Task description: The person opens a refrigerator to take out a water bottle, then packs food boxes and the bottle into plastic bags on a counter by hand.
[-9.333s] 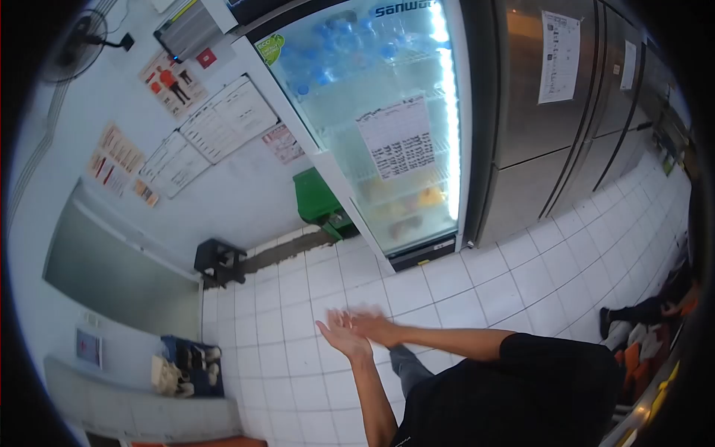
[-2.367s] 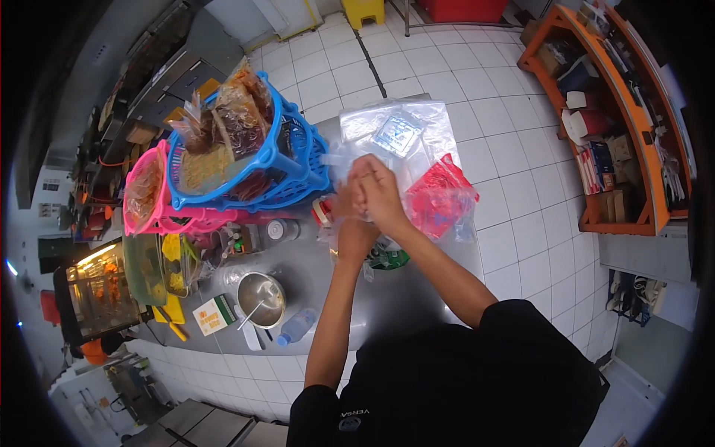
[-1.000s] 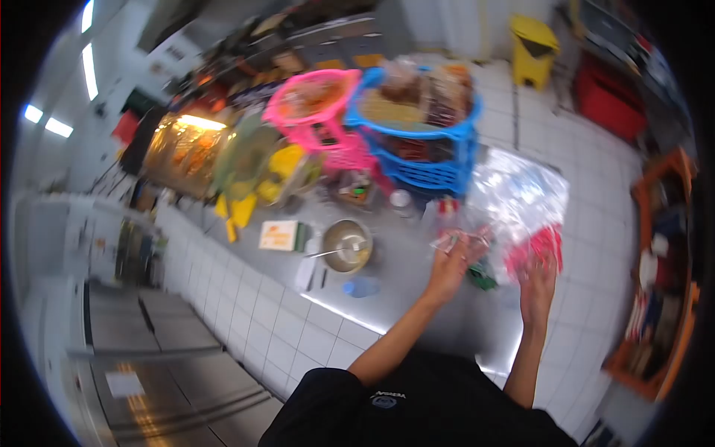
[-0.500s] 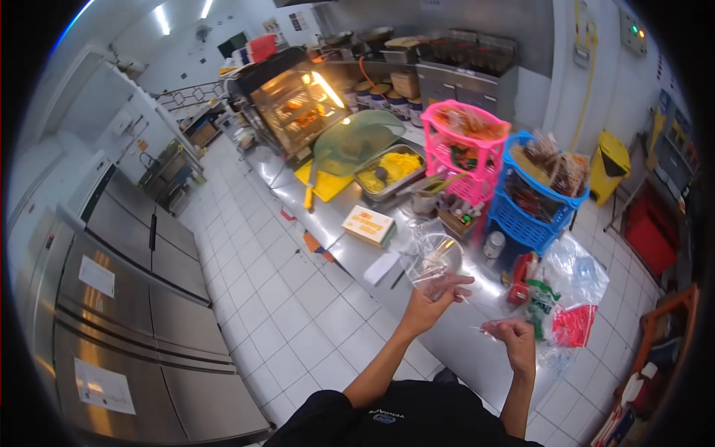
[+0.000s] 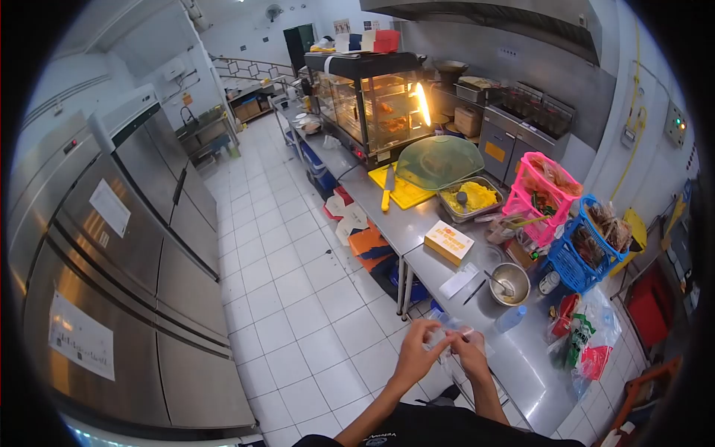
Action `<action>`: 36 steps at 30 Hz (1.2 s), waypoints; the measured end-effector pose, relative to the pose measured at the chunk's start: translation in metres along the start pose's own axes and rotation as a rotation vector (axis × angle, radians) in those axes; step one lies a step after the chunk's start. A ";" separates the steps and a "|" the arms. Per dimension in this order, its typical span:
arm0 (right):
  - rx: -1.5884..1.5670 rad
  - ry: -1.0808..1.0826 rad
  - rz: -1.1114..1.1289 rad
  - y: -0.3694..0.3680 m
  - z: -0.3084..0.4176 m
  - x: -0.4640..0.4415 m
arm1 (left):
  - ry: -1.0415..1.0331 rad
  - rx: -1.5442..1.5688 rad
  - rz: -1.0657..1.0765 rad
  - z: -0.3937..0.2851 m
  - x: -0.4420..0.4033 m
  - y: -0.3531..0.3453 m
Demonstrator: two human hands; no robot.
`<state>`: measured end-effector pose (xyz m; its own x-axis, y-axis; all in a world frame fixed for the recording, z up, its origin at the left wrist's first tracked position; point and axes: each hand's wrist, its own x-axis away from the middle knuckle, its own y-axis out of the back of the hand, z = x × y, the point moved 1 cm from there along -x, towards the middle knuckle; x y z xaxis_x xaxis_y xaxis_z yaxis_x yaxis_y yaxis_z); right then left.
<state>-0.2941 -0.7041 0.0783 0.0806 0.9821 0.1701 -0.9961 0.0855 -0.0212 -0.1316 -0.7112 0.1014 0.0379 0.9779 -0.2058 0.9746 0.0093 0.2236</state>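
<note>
While the person in the black shirt stands at the steel bench, both bare hands work at a piece of thin clear plastic just off its near edge. Half a second ago the hands were apart, with the film spread out from the left one; now they have come together and it is bunched between them. The left hand bends its fingers round the film, thumb and forefinger pinching it where they meet the other hand. The right hand has its fingers curled in and pressed together on the same plastic.

From here I see the water bottle and the metal mixing bowl with a spoon in it beyond the hands, and a printed carton further along. The red packet and the green-and-white bag lie well to the right, near the blue basket; a moment ago, the right hand was close to them, and now it is well apart from both.
</note>
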 end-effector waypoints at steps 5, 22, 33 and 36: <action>-0.044 0.037 0.144 -0.031 0.012 -0.002 | 0.059 0.224 0.109 0.023 0.008 0.021; 0.106 0.066 0.310 -0.058 0.008 0.009 | 0.314 0.573 0.699 0.052 -0.010 0.070; 0.606 0.392 -0.052 -0.048 -0.006 0.004 | 0.112 0.183 0.042 0.045 0.002 0.044; 0.421 0.411 -0.132 -0.062 -0.001 0.004 | 0.071 0.132 0.057 0.035 0.013 0.028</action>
<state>-0.2320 -0.7057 0.0792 0.1281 0.9594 -0.2515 -0.8986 0.2196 0.3800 -0.0960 -0.7055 0.0718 0.0833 0.9883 -0.1277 0.9920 -0.0701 0.1047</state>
